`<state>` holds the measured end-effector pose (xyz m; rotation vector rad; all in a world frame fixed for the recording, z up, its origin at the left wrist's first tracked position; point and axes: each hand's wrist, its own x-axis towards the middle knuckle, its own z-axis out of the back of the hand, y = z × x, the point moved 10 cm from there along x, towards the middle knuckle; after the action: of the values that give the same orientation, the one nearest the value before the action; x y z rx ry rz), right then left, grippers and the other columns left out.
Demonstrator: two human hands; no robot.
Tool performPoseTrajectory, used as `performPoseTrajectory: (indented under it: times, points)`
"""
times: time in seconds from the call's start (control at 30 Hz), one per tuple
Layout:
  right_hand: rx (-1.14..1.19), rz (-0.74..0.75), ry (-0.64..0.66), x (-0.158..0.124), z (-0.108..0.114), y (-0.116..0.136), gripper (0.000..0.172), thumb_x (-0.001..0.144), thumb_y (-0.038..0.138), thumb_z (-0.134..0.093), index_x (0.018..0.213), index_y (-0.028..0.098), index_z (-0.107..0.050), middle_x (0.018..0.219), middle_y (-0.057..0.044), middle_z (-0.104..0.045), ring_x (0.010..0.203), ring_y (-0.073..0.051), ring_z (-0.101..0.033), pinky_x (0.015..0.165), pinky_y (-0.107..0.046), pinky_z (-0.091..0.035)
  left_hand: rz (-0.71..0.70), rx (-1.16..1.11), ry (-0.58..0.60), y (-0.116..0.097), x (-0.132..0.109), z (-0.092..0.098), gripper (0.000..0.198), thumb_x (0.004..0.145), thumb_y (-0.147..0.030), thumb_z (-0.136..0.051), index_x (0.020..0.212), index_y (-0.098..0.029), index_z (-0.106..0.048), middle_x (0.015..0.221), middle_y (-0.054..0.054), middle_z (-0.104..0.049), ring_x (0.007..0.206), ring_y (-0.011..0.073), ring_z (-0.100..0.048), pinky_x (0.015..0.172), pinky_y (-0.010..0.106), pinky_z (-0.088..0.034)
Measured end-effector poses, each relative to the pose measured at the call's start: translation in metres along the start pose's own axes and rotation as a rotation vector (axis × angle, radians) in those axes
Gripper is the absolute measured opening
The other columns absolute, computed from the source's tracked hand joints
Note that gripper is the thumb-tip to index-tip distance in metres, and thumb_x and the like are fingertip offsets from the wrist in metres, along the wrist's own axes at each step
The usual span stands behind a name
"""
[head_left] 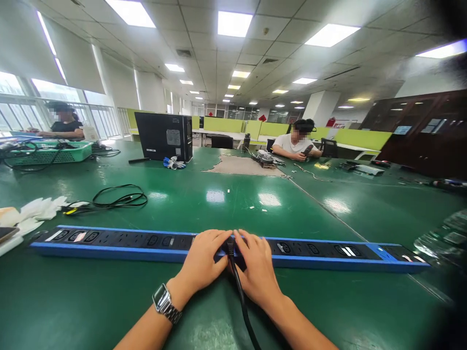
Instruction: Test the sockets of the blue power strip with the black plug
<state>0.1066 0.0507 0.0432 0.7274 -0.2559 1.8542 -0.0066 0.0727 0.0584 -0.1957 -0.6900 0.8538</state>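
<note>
Head view: the left hand [204, 257] and right hand [257, 270] close around the black plug [230, 246] midway along the blue power strip [295, 249], which lies across the tabletop [91, 296]; fingers hide its seating. Good technique probably means straight, even force on the plug body, without rocking it or pulling the cable [241, 301]

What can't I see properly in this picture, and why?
Head view: part of the power strip, covered by the left hand and right hand.
Head view: the front of the plug, tucked behind its own body.
Head view: the far end of the cord, cut off by the bottom edge.
Head view: any writing on the white labels, too small.
</note>
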Motion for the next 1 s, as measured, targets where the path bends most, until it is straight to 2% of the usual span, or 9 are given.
performPoseTrajectory:
  times: [0.07, 0.17, 0.27, 0.37, 0.47, 0.63, 0.83, 0.93, 1.0]
  points:
    - [-0.081, -0.079, -0.022, -0.013, 0.009, -0.038, 0.065, 0.085, 0.044, -0.055, 0.143, 0.019, -0.04, 0.139, -0.013, -0.052, 0.126, -0.032, -0.045, 0.108, -0.057, -0.03, -0.007, -0.014, -0.011, -0.002, 0.002, -0.006, 0.048, 0.079, -0.011, -0.06, 0.125, -0.022, -0.058, 0.12, 0.007, -0.067, 0.112, 0.0246, -0.058, 0.101, 0.044, -0.045]
    - [-0.196, -0.217, -0.01, -0.035, 0.021, -0.101, 0.069, 0.081, 0.059, -0.056, 0.136, 0.018, -0.049, 0.137, -0.014, -0.055, 0.126, -0.034, -0.047, 0.108, -0.059, -0.029, 0.011, -0.029, -0.087, 0.002, 0.003, -0.007, 0.039, 0.081, -0.008, -0.055, 0.116, -0.023, -0.063, 0.11, 0.005, -0.07, 0.105, 0.0239, -0.061, 0.094, 0.043, -0.048]
    - [-0.217, -0.209, 0.038, -0.046, 0.021, -0.13, 0.068, 0.081, 0.06, -0.056, 0.135, 0.019, -0.051, 0.139, -0.012, -0.055, 0.127, -0.031, -0.047, 0.107, -0.052, -0.033, -0.009, -0.1, -0.195, -0.006, 0.006, 0.0, 0.033, 0.085, -0.012, -0.054, 0.115, -0.023, -0.063, 0.11, 0.006, -0.07, 0.105, 0.0234, -0.06, 0.093, 0.041, -0.048]
    - [-0.214, -0.187, -0.006, -0.048, 0.024, -0.13, 0.068, 0.081, 0.058, -0.059, 0.135, 0.019, -0.051, 0.139, -0.012, -0.055, 0.128, -0.031, -0.047, 0.105, -0.052, -0.035, -0.024, -0.161, -0.2, -0.029, 0.02, -0.008, 0.032, 0.087, -0.015, -0.054, 0.117, -0.023, -0.062, 0.112, 0.006, -0.069, 0.108, 0.0226, -0.06, 0.095, 0.04, -0.047]
    - [-0.208, -0.176, -0.051, -0.047, 0.026, -0.122, 0.068, 0.078, 0.055, -0.064, 0.134, 0.018, -0.052, 0.137, -0.013, -0.057, 0.126, -0.032, -0.048, 0.104, -0.054, -0.037, -0.012, -0.16, -0.085, -0.054, 0.04, -0.04, 0.035, 0.087, -0.014, -0.054, 0.12, -0.023, -0.061, 0.115, 0.005, -0.069, 0.108, 0.0211, -0.06, 0.098, 0.038, -0.047]
    - [-0.173, -0.163, -0.068, -0.047, 0.029, -0.12, 0.063, 0.079, 0.044, -0.066, 0.135, 0.019, -0.05, 0.137, -0.013, -0.057, 0.126, -0.031, -0.049, 0.103, -0.054, -0.038, 0.077, -0.085, 0.046, -0.065, 0.058, -0.082, 0.036, 0.089, -0.016, -0.052, 0.123, -0.022, -0.06, 0.116, 0.005, -0.07, 0.107, 0.0212, -0.063, 0.097, 0.037, -0.049]
    - [-0.077, -0.167, -0.1, -0.048, 0.036, -0.118, 0.059, 0.08, 0.043, -0.065, 0.133, 0.02, -0.051, 0.135, -0.013, -0.058, 0.124, -0.031, -0.051, 0.102, -0.055, -0.037, 0.037, -0.01, 0.141, -0.075, 0.068, -0.092, 0.034, 0.089, -0.014, -0.051, 0.121, -0.022, -0.06, 0.113, 0.005, -0.071, 0.104, 0.0211, -0.066, 0.094, 0.036, -0.05]
    - [0.027, -0.132, -0.144, -0.045, 0.044, -0.111, 0.057, 0.083, 0.04, -0.061, 0.136, 0.023, -0.048, 0.131, -0.012, -0.061, 0.12, -0.028, -0.055, 0.101, -0.054, -0.039, 0.023, 0.087, 0.186, -0.078, 0.065, -0.096, 0.041, 0.09, -0.015, -0.05, 0.13, -0.019, -0.053, 0.126, 0.008, -0.065, 0.121, 0.026, -0.057, 0.105, 0.047, -0.041]
    - [0.083, -0.055, -0.142, -0.04, 0.046, -0.102, 0.056, 0.084, 0.038, -0.06, 0.136, 0.024, -0.048, 0.13, -0.011, -0.061, 0.119, -0.026, -0.056, 0.099, -0.05, -0.043, 0.028, 0.145, 0.197, -0.077, 0.059, -0.097, 0.056, 0.089, -0.018, -0.053, 0.143, -0.015, -0.039, 0.135, 0.012, -0.059, 0.13, 0.0297, -0.049, 0.109, 0.052, -0.036]
